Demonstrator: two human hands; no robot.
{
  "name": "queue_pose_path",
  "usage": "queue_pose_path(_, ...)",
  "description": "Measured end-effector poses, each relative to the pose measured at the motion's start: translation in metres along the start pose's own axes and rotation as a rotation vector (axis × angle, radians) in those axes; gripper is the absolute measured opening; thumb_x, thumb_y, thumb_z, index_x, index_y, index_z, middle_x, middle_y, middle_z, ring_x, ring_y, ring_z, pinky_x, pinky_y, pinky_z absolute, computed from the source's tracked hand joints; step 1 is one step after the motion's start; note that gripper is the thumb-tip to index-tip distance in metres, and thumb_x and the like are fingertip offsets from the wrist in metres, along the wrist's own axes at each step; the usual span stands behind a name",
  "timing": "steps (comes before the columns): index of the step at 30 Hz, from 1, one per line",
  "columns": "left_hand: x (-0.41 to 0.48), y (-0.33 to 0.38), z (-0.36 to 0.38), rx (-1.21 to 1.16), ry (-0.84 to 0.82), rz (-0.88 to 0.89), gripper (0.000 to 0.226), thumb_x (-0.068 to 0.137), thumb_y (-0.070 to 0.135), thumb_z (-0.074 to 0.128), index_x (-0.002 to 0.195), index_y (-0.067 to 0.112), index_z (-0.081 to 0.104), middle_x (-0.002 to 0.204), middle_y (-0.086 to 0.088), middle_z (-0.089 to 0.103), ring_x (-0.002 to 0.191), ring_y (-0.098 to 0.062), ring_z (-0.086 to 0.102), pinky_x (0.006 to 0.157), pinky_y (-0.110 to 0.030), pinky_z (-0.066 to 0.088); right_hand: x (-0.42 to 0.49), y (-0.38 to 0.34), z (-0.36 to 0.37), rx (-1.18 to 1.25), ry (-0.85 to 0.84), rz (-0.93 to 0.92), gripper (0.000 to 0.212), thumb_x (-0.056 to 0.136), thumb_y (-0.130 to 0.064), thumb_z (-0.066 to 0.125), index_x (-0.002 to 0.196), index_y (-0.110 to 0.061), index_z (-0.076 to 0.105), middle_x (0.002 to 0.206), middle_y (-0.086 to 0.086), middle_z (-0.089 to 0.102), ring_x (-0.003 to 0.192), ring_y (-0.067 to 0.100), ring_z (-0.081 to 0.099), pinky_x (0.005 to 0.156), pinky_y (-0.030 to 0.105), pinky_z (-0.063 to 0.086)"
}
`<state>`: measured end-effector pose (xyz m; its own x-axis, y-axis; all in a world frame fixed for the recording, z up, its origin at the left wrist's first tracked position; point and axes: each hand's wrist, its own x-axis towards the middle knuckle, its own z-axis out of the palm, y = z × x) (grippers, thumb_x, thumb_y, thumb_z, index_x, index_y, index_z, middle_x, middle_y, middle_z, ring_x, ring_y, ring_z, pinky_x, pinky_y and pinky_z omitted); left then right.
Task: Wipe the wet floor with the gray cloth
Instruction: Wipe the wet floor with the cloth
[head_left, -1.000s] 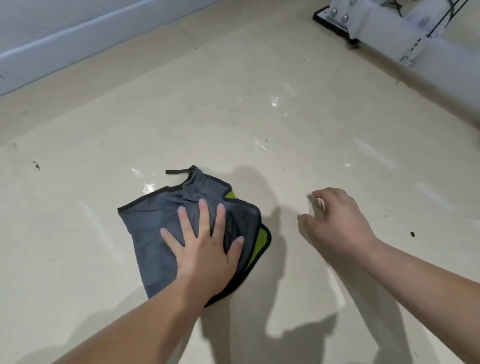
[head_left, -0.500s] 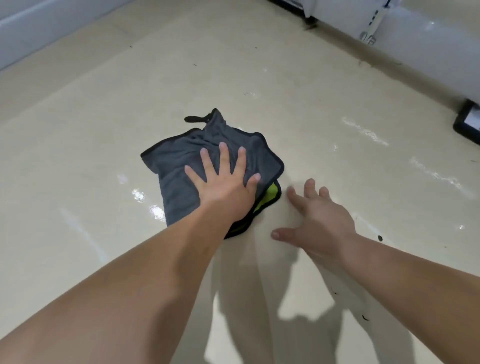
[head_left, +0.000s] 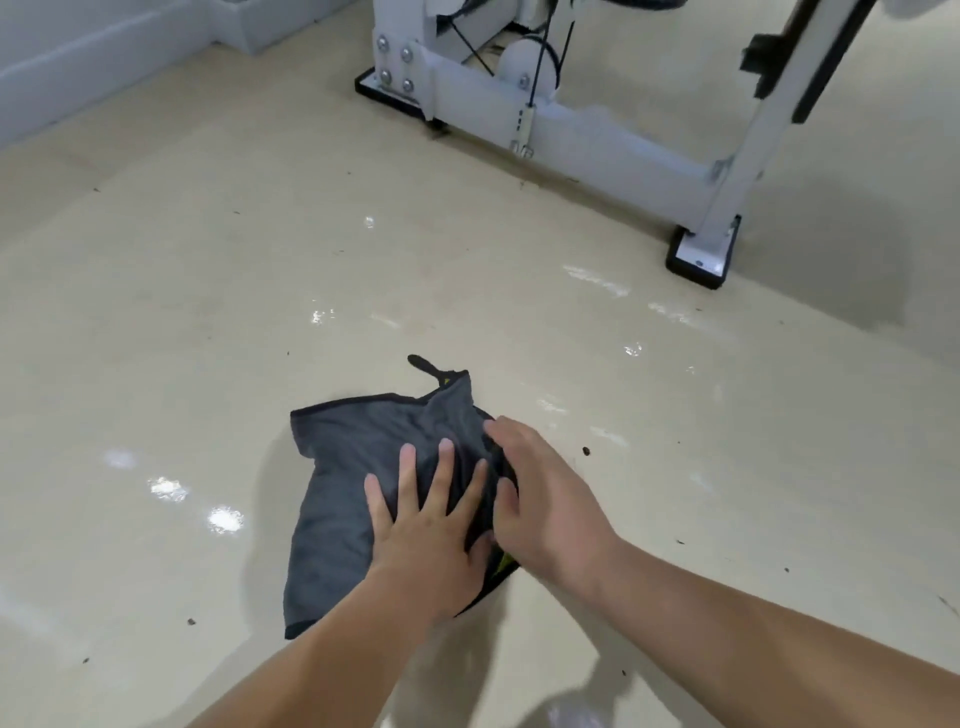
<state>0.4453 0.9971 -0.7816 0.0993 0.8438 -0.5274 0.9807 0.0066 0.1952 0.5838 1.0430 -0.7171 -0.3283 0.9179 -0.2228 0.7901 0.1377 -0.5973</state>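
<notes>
- Cream floor (head_left: 208, 270) fills the room, glossy, with several bright wet glints and scattered dark specks.
- One gray cloth (head_left: 353, 478) lies crumpled on that floor, black-edged, with one small black loop (head_left: 423, 364) sticking out at its far corner and a sliver of yellow-green showing at the near right edge.
- Two bare hands are on it. The left hand (head_left: 431, 535) lies flat, all fingers spread wide, palm pressing the cloth's right half; it clasps nothing.
- The right hand (head_left: 545, 499) sits just beside the left, touching it, fingers loosely curved over the cloth's right edge; whether it pinches the fabric I cannot tell.
- Beyond the hands, well apart, stands one white metal frame (head_left: 571, 130) on two black-soled feet, with black cables.
</notes>
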Motion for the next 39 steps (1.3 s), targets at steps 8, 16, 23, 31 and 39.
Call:
queue_pose_path(8, -0.001, 0.039, -0.031, -0.237, 0.033, 0.515, 0.069, 0.094, 0.025, 0.044, 0.162, 0.030, 0.036, 0.171, 0.010, 0.029, 0.162, -0.014, 0.007, 0.131, -0.052, 0.011, -0.035, 0.054, -0.002, 0.297, -0.130, 0.125, 0.052, 0.109, -0.035, 0.038, 0.160, -0.027, 0.030, 0.165, -0.013, 0.031, 0.150, -0.004, 0.022, 0.122, 0.015, 0.015)
queue_pose_path(16, 0.001, 0.000, -0.050, -0.227, 0.353, 0.343, 0.037, 0.078, 0.012, 0.041, 0.086, 0.011, 0.078, 0.099, -0.010, 0.062, 0.091, -0.031, 0.056, 0.078, -0.043, 0.052, 0.036, 0.087, -0.010, -0.450, -0.258, 0.056, 0.138, 0.060, -0.105, 0.032, 0.162, -0.023, -0.015, 0.168, -0.001, -0.025, 0.151, 0.027, -0.033, 0.126, 0.046, -0.012)
queue_pose_path(23, 0.022, 0.025, -0.082, -0.175, 0.458, 0.243, 0.034, 0.071, 0.008, 0.049, 0.089, 0.007, 0.078, 0.099, -0.018, 0.068, 0.091, -0.024, 0.051, 0.080, -0.036, 0.045, 0.147, 0.135, -0.077, -0.337, -0.080, 0.416, 0.141, 0.051, -0.110, 0.022, 0.162, -0.030, -0.013, 0.170, 0.000, -0.022, 0.155, 0.028, -0.022, 0.125, 0.050, -0.009)
queue_pose_path(31, 0.005, 0.040, -0.167, 0.032, -0.043, 0.041, 0.054, 0.101, 0.022, 0.051, 0.155, 0.025, 0.044, 0.168, -0.004, 0.026, 0.144, -0.025, 0.044, 0.116, -0.034, 0.036, 0.166, 0.097, -0.047, -0.314, -0.008, 0.442, 0.113, 0.078, -0.093, 0.006, 0.163, -0.020, -0.011, 0.170, 0.013, -0.020, 0.154, 0.039, -0.022, 0.122, 0.062, -0.008)
queue_pose_path(39, 0.026, 0.015, -0.197, 0.304, -0.227, 0.085, 0.061, 0.099, 0.022, 0.055, 0.158, 0.026, 0.038, 0.164, -0.006, 0.026, 0.146, -0.027, 0.037, 0.116, -0.041, 0.041, 0.163, 0.029, -0.035, -0.309, -0.594, 0.130, 0.125, 0.069, -0.091, 0.049, 0.160, -0.037, -0.018, 0.163, 0.005, -0.038, 0.148, 0.036, -0.037, 0.121, 0.059, -0.014)
